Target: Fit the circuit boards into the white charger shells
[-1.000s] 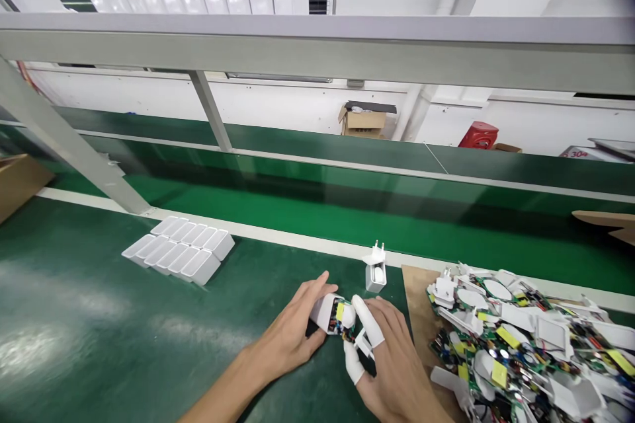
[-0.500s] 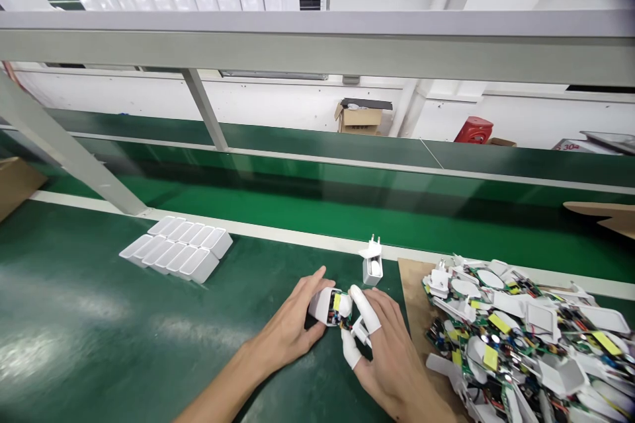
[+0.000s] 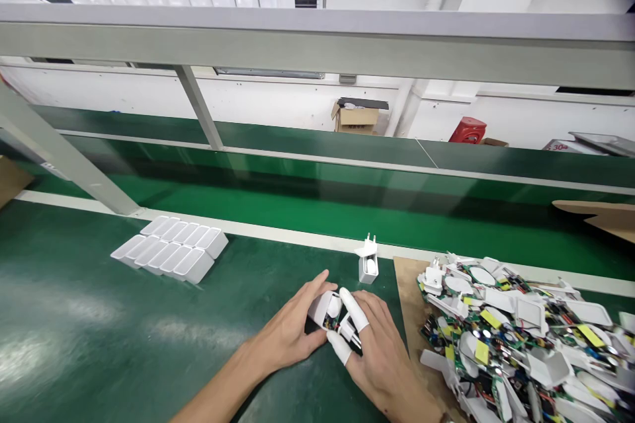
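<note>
White casing (image 3: 318,307) — open toward right hand (image 3: 381,351)

Brightly lit; glare whitens the green tabletop (image 3: 124,337); 1 corner, upper right, goes dark.

"304" on a white package (image 3: 570,148) at right, dark lettering on cardboard box (image 3: 358,117), illegible

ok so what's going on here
A person is working by hand at a green bench. The left hand holds a small white casing with circuit parts showing at its open end. The right hand, with white finger covers, has a white plug piece between thumb and finger. Another unit stands beyond, rows of casings sit left, and a pile of parts lies right.
</note>
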The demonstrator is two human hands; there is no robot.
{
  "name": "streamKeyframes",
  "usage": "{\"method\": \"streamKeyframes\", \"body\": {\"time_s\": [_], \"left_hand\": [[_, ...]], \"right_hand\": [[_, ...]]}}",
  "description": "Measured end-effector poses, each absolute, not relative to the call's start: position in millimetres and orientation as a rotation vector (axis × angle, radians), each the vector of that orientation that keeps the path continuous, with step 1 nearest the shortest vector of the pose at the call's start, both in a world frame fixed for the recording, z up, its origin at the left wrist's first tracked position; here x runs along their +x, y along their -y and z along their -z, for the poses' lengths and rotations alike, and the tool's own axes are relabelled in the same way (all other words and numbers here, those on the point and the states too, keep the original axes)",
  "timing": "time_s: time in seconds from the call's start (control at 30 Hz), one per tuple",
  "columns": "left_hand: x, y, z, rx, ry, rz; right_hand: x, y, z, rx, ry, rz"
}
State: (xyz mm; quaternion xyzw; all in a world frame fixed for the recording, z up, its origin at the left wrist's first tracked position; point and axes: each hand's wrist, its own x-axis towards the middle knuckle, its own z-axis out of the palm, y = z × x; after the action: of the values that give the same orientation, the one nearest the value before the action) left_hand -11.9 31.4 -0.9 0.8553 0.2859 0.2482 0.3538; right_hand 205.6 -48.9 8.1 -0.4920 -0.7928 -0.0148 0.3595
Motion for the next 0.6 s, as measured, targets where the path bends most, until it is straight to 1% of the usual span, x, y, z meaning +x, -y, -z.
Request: {"method": "streamKeyframes", "body": {"time_s": [0.1,0.23,0.37,0.47,0.6], "left_hand": [[-14.7,-32.3,-0.7,2.239,-0.78,-0.626],[-17.8,-32.7,-5.0,2.024,-0.803,-0.627],[-17.3,-31.7,-7.9,1.787,-0.781,-0.688],[-17.7,-30.2,-8.8,1.743,-0.819,-0.65],[-21.5,-29.8,-6.1,1.805,-0.85,-0.68]], "right_hand": [[204.8,48.8,-9.8,-1.295,1.922,-0.063],[206.7,45.1,-4.0,-1.263,1.78,-0.22],[205.0,39.4,7.6,-1.256,1.931,-0.289],[202.0,35.1,9.2,-1.17,2.039,-0.253],[201.0,33.3,1.3,-1.103,2.015,-0.127]]}}
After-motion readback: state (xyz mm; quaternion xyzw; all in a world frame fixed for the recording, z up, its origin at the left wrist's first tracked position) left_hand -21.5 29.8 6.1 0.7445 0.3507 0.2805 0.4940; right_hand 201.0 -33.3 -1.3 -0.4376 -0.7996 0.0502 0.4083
